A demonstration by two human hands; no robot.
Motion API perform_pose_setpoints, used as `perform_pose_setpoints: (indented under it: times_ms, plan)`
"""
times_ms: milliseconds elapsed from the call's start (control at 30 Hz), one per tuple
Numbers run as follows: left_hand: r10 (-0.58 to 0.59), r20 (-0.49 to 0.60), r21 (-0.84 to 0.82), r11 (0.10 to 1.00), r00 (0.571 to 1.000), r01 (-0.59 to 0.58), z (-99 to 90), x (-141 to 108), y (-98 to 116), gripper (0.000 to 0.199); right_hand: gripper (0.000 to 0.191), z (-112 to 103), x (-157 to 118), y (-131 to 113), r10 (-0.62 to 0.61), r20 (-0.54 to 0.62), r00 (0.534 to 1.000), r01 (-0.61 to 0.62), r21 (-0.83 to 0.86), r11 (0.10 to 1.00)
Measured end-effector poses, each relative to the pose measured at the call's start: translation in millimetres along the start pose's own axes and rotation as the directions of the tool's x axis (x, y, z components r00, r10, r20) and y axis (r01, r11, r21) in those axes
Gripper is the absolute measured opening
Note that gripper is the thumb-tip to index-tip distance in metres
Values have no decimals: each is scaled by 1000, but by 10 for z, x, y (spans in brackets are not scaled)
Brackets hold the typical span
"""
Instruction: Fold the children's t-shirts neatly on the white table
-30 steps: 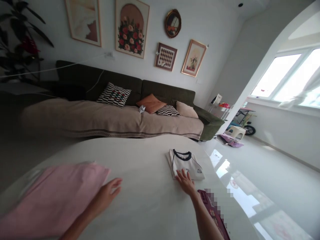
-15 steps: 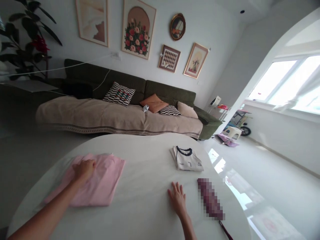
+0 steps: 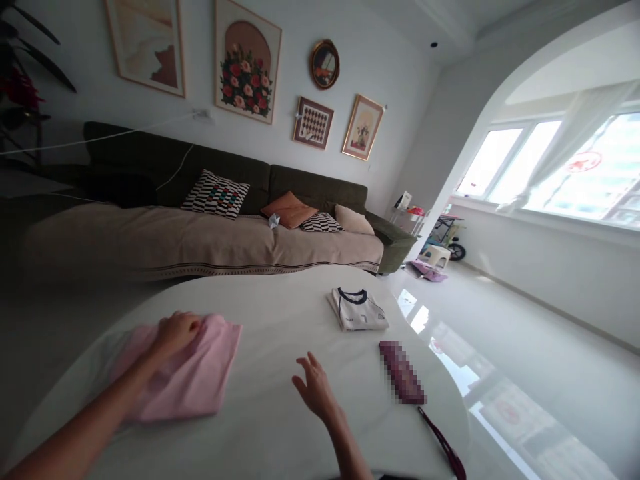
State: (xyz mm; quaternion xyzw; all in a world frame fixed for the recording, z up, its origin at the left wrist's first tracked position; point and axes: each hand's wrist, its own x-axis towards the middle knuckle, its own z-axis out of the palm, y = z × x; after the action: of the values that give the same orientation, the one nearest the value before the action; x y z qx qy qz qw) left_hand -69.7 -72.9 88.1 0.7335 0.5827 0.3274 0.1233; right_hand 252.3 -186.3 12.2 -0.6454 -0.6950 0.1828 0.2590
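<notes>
A pink piece of clothing (image 3: 200,380), folded into a rough rectangle, lies on the left of the white table (image 3: 280,427). My left hand (image 3: 179,331) is on its far part, fingers curled down into the fabric; the fingertips are partly hidden. Over the middle of the table is my right hand (image 3: 315,383), holding nothing, with thumb and fingers apart. Beyond it to the right sits a folded white shirt (image 3: 360,312) with a dark collar and a number 7. A blurred-out dark red object (image 3: 403,373) with a wrist strap (image 3: 440,440) lies near the right edge.
The table's rounded edge curves close by on the right, above a shiny floor (image 3: 500,333). Behind the table stands a dark green sofa (image 3: 320,180) with a beige cover (image 3: 225,243) and several cushions. A white stool (image 3: 435,255) is farther right.
My right hand has lifted from its flat pose and shifted left toward the pink clothing. My left hand stays on that clothing, slightly farther right. The view has turned right.
</notes>
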Motion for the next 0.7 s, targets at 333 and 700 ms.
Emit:
perform_pose_setpoints:
  times_ms: [333,700]
  plan:
    - [483,-346,-399,700,804,-592,-1061,-49,2219,4,19,-1625,429,-1154,-451,-308,837,508,132,851]
    - [454,-470,-293,729,757,-619,-1103,70,2523,11,19,-2199,56,-1282,-437,15,899,411,316,855]
